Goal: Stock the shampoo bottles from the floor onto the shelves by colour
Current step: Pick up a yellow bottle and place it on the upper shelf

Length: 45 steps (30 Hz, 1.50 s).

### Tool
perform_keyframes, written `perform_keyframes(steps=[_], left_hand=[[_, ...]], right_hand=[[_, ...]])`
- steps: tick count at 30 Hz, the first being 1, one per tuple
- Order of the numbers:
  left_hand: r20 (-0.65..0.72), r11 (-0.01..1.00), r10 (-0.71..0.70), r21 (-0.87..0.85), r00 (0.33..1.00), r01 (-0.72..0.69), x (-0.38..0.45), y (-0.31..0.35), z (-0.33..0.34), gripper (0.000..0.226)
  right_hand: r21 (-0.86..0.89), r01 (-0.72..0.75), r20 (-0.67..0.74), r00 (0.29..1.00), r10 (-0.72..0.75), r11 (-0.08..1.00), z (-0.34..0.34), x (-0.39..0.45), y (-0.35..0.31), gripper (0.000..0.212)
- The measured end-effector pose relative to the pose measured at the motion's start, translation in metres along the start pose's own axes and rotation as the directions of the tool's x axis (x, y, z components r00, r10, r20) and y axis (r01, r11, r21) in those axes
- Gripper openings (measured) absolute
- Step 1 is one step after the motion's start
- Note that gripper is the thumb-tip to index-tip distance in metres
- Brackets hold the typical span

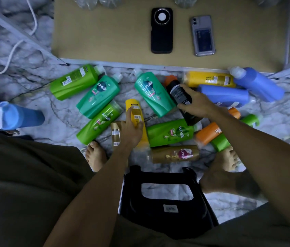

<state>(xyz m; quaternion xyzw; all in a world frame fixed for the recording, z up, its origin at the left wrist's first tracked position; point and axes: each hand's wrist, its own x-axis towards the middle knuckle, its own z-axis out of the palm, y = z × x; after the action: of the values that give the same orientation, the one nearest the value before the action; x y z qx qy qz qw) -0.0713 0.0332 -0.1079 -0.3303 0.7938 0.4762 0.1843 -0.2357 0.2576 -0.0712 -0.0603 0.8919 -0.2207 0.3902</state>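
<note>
The left hand (131, 129) is gripping a yellow bottle (135, 111), fingers and thumb curling round its middle, just beside a small gold bottle (115, 135) lying on the marble floor (33, 82). The right hand (196, 102) is grasping a black bottle (180, 94) with an orange cap, thumb and fingers wrapping its body. Around them more bottles are lying scattered on the floor: three green ones (74, 82) and two teal ones (99, 97) to the left and centre, another yellow one (210, 79) and two blue bottles (258, 84) by the shelf edge, an orange one (208, 133) to the right. A black stool (167, 202) is standing between bare feet. On the brown shelf board (96, 32) two phones (161, 30) are lying face down.
</note>
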Motion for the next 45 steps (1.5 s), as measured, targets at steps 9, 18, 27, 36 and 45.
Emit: perform_keyframes(steps=[9, 18, 27, 36, 45], left_hand=[[0.04, 0.942, -0.121, -0.31, 0.992, 0.128, -0.046, 0.048, -0.01, 0.066], [0.073, 0.795, 0.039, -0.607, 0.997, 0.013, -0.09, 0.124, -0.038, 0.065], [-0.045, 0.747, 0.379, -0.574, 0.924, -0.335, -0.148, 0.216, -0.103, 0.059], [-0.169, 0.586, 0.656, -0.5, 0.735, -0.638, -0.213, 0.3, -0.168, 0.061], [-0.226, 0.327, 0.879, -0.352, 0.419, -0.877, -0.267, 0.38, -0.233, 0.072]], right_hand=[[0.624, -0.099, -0.063, 0.982, 0.176, 0.775, 0.015, -0.052, -0.025, 0.07], [0.787, 0.133, -0.203, 0.978, 0.048, 0.602, -0.015, -0.132, -0.066, 0.067], [0.721, 0.488, -0.503, 0.857, -0.113, 0.492, -0.075, -0.208, -0.123, 0.062], [0.524, 0.776, -0.732, 0.621, -0.281, 0.351, -0.134, -0.279, -0.174, 0.061], [0.24, 0.924, -0.84, 0.351, -0.413, 0.297, -0.214, -0.348, -0.22, 0.07]])
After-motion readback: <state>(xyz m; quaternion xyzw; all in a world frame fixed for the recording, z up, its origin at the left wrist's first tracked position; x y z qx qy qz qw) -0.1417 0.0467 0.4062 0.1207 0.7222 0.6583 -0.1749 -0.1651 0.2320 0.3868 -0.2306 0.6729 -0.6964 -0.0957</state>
